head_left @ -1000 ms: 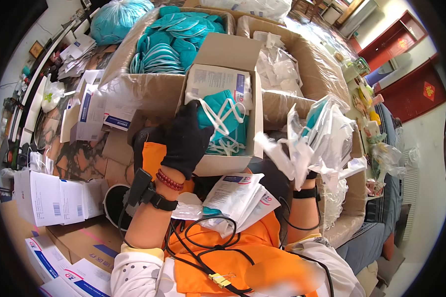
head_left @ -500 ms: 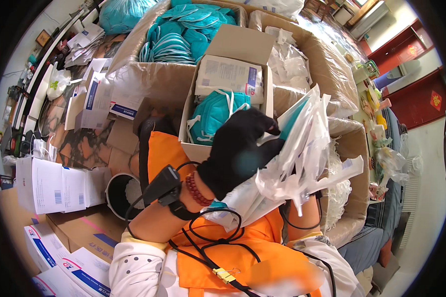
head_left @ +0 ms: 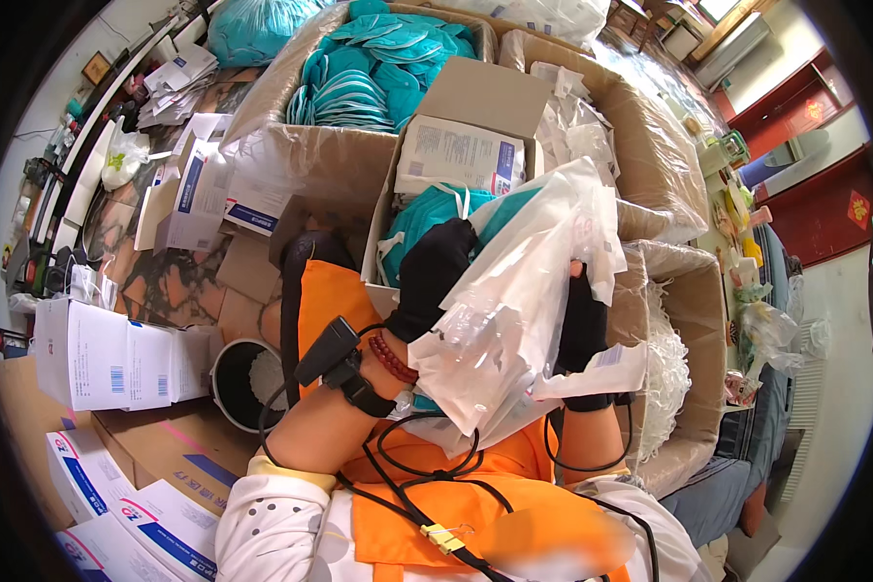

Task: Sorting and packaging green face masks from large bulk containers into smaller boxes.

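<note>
A bunch of clear and white plastic pouches (head_left: 514, 320) spreads across the middle, over my lap. My right hand (head_left: 582, 315), in a black glove with a bare fingertip showing, is closed on the pouches from their right side. A teal face mask (head_left: 504, 215) shows at the upper edge of the pouches. My left hand (head_left: 432, 272), also black-gloved, lies against the pouches and next to that mask; its fingers are hidden behind the plastic. Just beyond it, an open carton (head_left: 378, 209) holds teal masks with white straps (head_left: 425, 225) and packed white pouches (head_left: 461, 155).
Behind stands a large lined box (head_left: 262, 145) heaped with teal masks. Lined boxes with white pouches (head_left: 577, 136) and white straps (head_left: 664, 369) stand at the right. A dark bucket (head_left: 247, 383) and white cartons (head_left: 107, 354) are at the left. Black cables (head_left: 427, 475) cross my orange apron.
The pouches have swung left and spread over my left wrist. My left hand has drawn back from its pinch at their edge, and more of my right hand shows.
</note>
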`<state>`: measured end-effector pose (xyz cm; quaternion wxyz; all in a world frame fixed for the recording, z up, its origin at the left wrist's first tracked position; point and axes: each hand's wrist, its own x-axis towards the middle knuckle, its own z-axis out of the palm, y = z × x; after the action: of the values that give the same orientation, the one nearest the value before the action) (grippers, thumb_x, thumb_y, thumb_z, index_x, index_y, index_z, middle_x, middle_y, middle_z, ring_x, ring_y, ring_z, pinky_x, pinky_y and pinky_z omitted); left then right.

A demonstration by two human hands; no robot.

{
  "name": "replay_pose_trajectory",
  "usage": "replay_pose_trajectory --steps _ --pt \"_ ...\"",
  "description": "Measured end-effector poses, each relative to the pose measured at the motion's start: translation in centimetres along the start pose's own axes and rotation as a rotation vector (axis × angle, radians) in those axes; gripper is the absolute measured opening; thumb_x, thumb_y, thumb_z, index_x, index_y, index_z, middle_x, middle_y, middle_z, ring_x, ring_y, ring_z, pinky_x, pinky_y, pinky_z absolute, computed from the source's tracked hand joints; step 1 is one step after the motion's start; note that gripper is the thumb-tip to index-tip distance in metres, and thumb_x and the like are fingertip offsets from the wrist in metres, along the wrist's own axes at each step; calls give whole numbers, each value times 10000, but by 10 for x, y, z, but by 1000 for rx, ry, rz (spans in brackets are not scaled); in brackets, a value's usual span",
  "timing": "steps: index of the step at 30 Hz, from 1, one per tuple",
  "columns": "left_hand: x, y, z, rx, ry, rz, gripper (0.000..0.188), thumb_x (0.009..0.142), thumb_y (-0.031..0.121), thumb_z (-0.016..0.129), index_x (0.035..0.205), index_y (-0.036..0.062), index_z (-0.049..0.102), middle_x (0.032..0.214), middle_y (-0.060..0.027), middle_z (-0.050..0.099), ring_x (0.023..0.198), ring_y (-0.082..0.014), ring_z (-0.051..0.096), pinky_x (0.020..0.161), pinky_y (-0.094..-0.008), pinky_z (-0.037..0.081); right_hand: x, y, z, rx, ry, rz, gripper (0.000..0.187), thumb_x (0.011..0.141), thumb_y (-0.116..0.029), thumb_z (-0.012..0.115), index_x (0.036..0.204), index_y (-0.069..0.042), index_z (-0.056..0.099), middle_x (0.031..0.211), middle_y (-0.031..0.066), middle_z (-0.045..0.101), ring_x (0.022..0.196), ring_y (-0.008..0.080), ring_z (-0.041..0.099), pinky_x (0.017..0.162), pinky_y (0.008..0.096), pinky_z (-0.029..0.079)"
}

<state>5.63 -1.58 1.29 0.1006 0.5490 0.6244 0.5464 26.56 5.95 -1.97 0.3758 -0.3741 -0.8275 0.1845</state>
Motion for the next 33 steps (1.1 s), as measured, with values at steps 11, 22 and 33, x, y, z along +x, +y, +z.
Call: replay_pose_trajectory --steps 11,22,33 --pt "21 -47 -27 -1 -64 -334 215 784 205 615 942 58 614 777 -192 641 744 -361 630 640 -388 488 7 29 -43 -293 141 -81 406 937 -236 528 1280 -30 463 1201 121 560 1089 250 540 964 344 430" --pt "24 -38 -31 376 143 218 428 772 24 580 1194 64 515 950 -149 615 925 -337 594 825 -418 479 59 49 -51 1375 619 572 516 832 -165 608 1298 -5 455 1248 149 549 1106 253 559 902 344 476" --pt "37 -8 -20 158 -117 135 498 732 177 744 1163 57 525 1117 -134 557 1060 -312 541 904 -377 446 165 177 -67 -92 463 358 592 783 -101 621 1324 17 414 1042 162 610 866 227 588 757 322 502"
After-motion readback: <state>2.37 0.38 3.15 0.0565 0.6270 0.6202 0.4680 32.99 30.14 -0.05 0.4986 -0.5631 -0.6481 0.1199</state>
